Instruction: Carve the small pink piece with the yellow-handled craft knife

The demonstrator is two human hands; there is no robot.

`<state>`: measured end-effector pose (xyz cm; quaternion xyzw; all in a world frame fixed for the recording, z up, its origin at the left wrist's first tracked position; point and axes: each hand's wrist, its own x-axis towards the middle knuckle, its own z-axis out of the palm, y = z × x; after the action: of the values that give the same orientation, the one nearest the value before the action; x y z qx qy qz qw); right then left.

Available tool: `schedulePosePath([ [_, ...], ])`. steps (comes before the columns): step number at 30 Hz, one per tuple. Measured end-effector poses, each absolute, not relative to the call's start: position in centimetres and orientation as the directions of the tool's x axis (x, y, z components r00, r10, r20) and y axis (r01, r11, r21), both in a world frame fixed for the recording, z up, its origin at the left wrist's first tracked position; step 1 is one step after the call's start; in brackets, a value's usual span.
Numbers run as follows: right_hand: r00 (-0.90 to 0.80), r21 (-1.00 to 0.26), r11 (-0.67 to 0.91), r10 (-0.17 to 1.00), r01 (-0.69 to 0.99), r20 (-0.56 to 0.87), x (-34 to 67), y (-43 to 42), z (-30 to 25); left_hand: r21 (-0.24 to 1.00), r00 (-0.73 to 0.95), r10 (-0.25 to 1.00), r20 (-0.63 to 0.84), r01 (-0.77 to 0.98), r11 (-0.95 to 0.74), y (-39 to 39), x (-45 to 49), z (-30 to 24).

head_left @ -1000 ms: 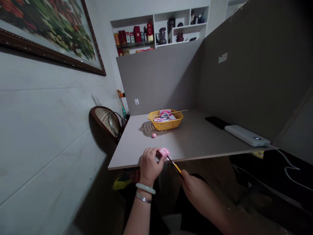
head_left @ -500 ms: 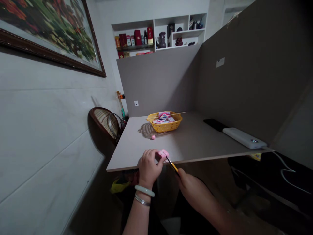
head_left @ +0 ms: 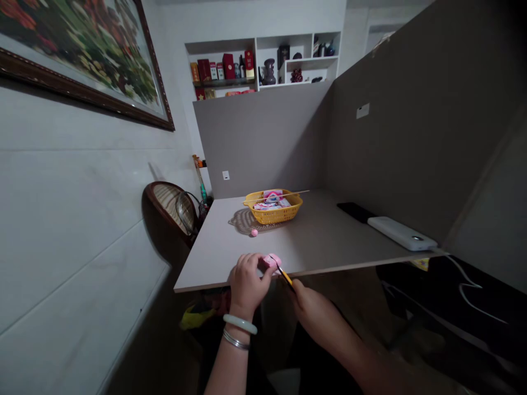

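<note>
Near the front edge of the table, my left hand (head_left: 248, 282) is closed on a small pink lump (head_left: 272, 259), with fingers and thumb at its left side. The lump looks rounded; its material is too small to tell. My right hand (head_left: 312, 307) grips a thin tool with a yellow handle (head_left: 287, 278) and a dark, narrow front end. That tip meets the lump's top; whether it cuts in or only touches, I cannot tell. A small pink ball (head_left: 254, 232) lies further back on the table, apart from both hands.
Behind the ball stands a yellow basket (head_left: 274, 217) holding printed packets, with a thin stick across its rim. On the right of the grey table (head_left: 214, 255) lie a white power bank (head_left: 401, 233) with a cable and a flat black object (head_left: 357, 212). Grey panels border the back and right.
The whole view has shifted slightly. Both hands keep their places at the lump, and the tool's tip still rests on it. The ball and basket have not moved on the table.
</note>
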<state>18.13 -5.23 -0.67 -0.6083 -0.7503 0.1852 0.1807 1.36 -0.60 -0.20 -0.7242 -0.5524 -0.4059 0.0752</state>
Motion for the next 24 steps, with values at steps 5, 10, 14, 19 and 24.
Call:
schedulePosePath([
  [5,-0.221,-0.493,0.220,0.974,0.842,0.057,18.3,-5.0,-1.2,0.329,0.054,0.741,0.669,0.873,-0.360,-0.5,1.3,-0.4],
  [10,-0.204,-0.467,0.204,0.978,0.861,0.051,18.9,-5.8,-1.9,0.332,0.066,0.740,0.670,0.865,-0.377,-0.6,1.3,-0.2],
  [14,-0.212,-0.446,0.217,0.975,0.869,0.061,17.7,-4.5,-0.4,0.334,0.052,0.736,0.675,0.868,-0.367,-0.5,1.3,-0.1],
  [19,-0.224,-0.472,0.223,0.973,0.853,0.055,18.3,-5.2,-1.3,0.323,0.052,0.733,0.679,0.875,-0.361,-0.5,1.4,-0.1],
  [24,-0.200,-0.458,0.194,0.979,0.867,0.036,18.2,-5.1,-1.0,0.322,0.070,0.740,0.669,0.870,-0.373,-0.5,1.3,0.0],
])
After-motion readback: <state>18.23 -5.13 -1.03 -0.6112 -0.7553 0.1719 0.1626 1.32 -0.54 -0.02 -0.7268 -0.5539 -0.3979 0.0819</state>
